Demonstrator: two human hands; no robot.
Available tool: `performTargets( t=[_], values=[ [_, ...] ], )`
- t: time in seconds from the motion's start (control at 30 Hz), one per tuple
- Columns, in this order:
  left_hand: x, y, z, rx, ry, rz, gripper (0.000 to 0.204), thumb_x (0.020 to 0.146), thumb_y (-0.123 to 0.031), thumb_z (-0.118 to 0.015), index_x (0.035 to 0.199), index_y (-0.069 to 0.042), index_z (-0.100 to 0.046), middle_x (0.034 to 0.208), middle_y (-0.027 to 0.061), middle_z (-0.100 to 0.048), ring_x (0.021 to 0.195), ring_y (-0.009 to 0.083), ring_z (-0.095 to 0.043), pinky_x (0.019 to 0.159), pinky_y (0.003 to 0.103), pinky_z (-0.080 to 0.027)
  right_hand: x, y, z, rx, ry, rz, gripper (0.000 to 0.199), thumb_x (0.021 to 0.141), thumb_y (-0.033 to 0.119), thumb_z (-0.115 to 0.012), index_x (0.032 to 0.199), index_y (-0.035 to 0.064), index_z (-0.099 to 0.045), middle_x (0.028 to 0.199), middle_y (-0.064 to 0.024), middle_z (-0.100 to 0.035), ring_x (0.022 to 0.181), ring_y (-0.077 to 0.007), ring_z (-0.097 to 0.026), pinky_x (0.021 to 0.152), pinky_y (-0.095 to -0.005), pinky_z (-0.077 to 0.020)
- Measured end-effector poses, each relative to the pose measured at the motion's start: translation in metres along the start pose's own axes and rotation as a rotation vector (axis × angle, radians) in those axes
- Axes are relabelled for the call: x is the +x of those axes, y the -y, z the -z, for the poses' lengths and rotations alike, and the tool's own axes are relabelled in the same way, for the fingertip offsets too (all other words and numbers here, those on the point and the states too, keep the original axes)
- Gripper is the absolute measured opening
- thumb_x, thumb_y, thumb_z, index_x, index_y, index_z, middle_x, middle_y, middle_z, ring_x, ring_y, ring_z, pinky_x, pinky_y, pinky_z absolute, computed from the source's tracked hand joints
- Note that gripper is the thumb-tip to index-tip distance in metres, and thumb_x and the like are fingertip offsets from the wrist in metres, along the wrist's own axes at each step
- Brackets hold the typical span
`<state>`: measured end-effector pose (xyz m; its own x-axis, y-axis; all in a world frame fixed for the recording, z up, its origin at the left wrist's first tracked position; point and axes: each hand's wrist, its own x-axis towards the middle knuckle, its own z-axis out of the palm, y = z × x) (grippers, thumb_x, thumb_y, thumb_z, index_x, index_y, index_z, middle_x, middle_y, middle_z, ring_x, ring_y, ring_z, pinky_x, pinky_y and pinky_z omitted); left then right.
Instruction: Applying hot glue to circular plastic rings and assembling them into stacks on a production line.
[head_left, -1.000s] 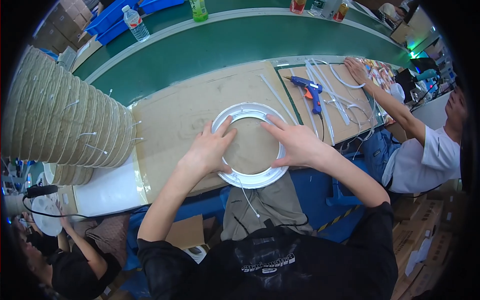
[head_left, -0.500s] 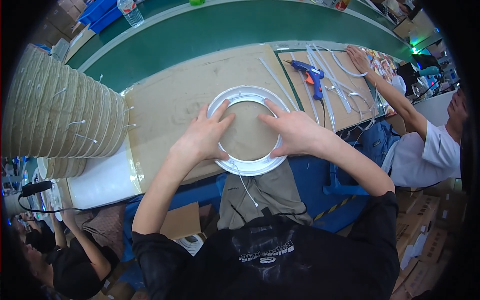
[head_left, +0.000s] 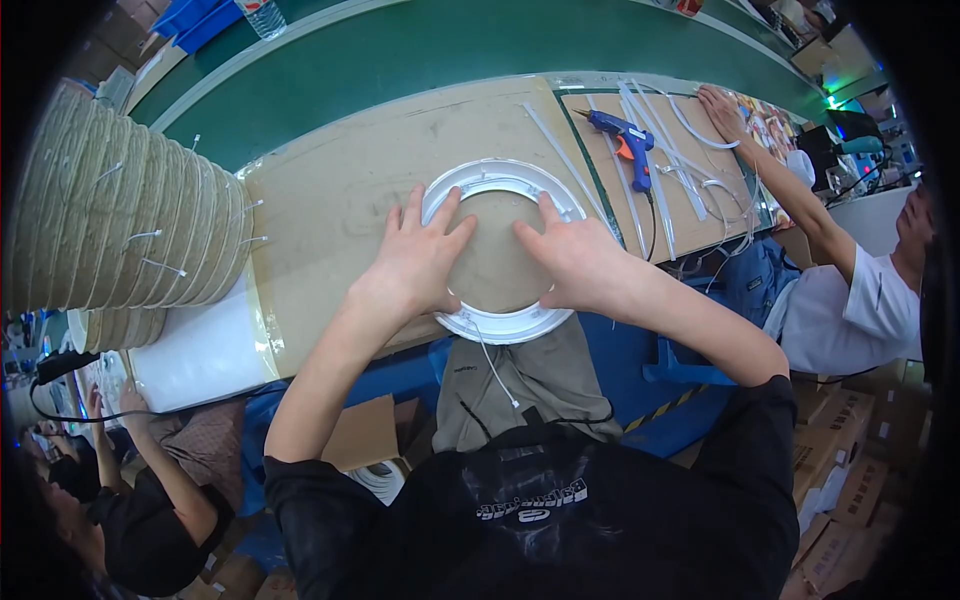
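Hands apart from each other. We note the left hand (head_left: 412,258) on the left side of a white ring (head_left: 512,328), fingers spread, fingertips at its far-left part and thumb at the near rim. The right hand (head_left: 588,258) mirrors it on the right, also spread. Neither is closed into a fist; how hard they press we cannot tell. Ring lies flat at the near edge of a tan cardboard sheet (head_left: 340,190), its near rim above the person's lap. A thin white lead (head_left: 497,374) hangs from the near rim.

Containers: below the table, left of the lap, we find an open cardboard box (head_left: 362,436), flap up, with curved white bands (head_left: 379,482) inside; number not countable. Far left, blue trays (head_left: 206,24), contents not readable from here. Beside them a clear bottle (head_left: 263,18), cut by the frame edge.

Left of the sheet, a tall ribbed beige stack (head_left: 120,215) with small white connectors. On the right board we log a blue glue gun (head_left: 634,150) among pale strips (head_left: 664,150); a co-worker's hand (head_left: 722,112) rests just beyond them.
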<state>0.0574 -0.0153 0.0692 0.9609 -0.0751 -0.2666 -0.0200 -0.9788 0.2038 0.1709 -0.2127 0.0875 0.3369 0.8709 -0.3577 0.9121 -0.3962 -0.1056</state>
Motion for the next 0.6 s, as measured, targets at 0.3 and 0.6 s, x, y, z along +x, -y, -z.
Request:
performTargets(
  t=[0.3,0.6],
  values=[
    [-0.009,-0.006,-0.001,-0.001,-0.044,0.01,0.094,0.059,-0.023,-0.085,0.143,-0.01,-0.046,0.156,0.0197,-0.031,0.143,0.0506,-0.022,0.117,0.058,-0.025,-0.008,-0.006,-0.003,0.013,-0.048,0.028,0.081,0.066,0.029,-0.083,0.133,0.0006,-0.049,0.135,-0.0435,-0.041,0.083,-0.0416,-0.07,0.079,-0.0424,-0.0573],
    [-0.026,0.009,-0.009,-0.135,-0.211,-0.069,0.079,0.068,-0.017,-0.08,0.14,-0.009,-0.048,0.153,0.0172,-0.036,0.143,0.0496,-0.025,0.115,0.059,-0.028,-0.03,-0.008,0.013,0.146,-0.256,0.05,0.062,0.074,0.031,-0.079,0.123,0.0004,-0.057,0.133,-0.0313,-0.052,0.082,-0.0373,-0.071,0.079,-0.0396,-0.057]
  ],
)
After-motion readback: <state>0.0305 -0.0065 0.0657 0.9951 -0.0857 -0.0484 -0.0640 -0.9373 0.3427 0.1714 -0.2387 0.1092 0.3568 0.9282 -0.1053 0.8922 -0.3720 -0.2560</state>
